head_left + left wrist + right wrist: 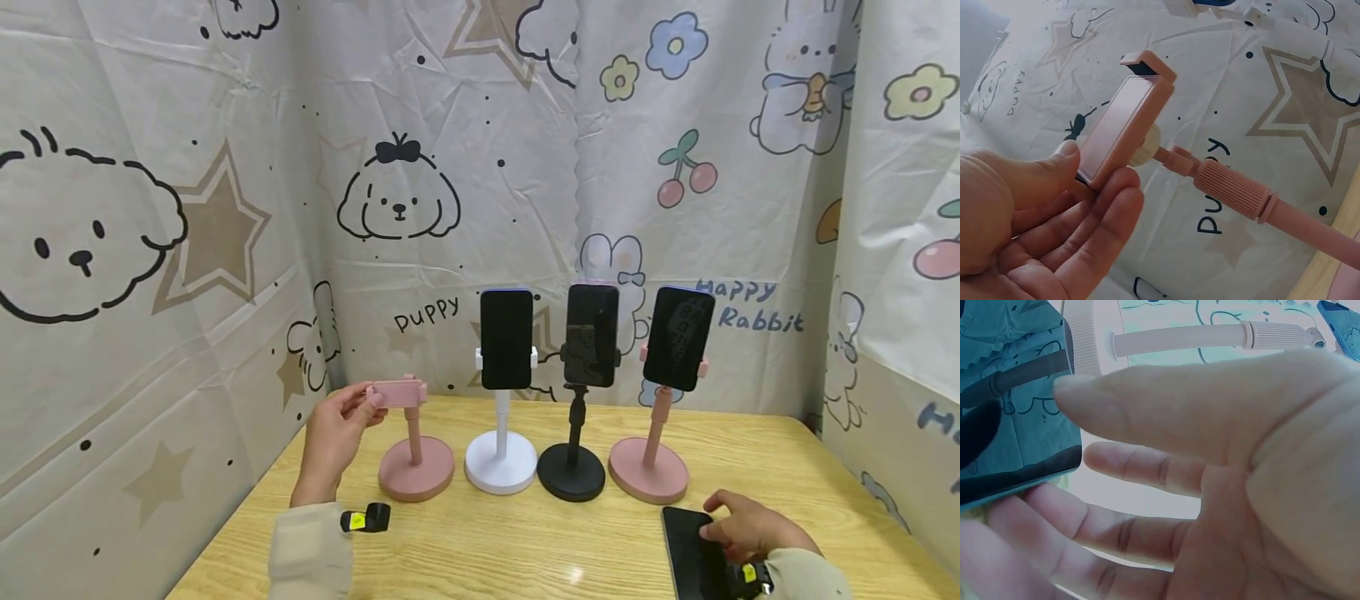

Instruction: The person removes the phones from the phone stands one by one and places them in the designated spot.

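At the left, my left hand pinches the end of the pink clamp atop a pink phone stand. In the left wrist view the thumb lies at the front of the clamp and fingers are behind it; no phone sits in it. At the right front, my right hand grips the edge of a black-screened smartphone lying low over the table. The right wrist view shows the thumb over the smartphone's screen side and fingertips at its lower edge.
To the right of the pink stand are a white stand, a black stand and another pink stand, each holding an upright smartphone. They stand in a row on the wooden table. A printed curtain encloses the back and sides.
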The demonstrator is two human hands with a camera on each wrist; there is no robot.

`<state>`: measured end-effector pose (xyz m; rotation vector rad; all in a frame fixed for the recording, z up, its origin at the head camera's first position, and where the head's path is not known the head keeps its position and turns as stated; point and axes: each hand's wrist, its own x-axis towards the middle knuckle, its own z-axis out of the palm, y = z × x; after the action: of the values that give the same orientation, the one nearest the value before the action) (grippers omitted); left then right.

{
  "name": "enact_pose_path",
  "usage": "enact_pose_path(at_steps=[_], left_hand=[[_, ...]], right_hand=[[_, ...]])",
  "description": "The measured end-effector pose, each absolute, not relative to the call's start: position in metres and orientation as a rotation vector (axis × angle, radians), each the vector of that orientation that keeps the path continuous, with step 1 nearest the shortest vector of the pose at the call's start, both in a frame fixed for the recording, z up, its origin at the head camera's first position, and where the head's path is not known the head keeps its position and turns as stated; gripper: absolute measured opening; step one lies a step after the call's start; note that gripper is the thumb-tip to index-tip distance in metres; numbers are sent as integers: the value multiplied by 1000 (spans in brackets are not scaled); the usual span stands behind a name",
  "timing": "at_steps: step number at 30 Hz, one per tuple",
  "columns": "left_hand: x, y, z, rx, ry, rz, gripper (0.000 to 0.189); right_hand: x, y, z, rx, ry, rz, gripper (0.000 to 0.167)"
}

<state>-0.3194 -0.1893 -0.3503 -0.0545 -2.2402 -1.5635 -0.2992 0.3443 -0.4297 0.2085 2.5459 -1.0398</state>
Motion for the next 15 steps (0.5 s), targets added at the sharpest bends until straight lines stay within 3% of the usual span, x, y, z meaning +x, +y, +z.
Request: enact_pose_path(at_steps=[15], left_hand=[[-331,-190,-358,19,-2064,-1666,41]], right_hand=[[-298,344,-428,183,2546,-1066,36]])
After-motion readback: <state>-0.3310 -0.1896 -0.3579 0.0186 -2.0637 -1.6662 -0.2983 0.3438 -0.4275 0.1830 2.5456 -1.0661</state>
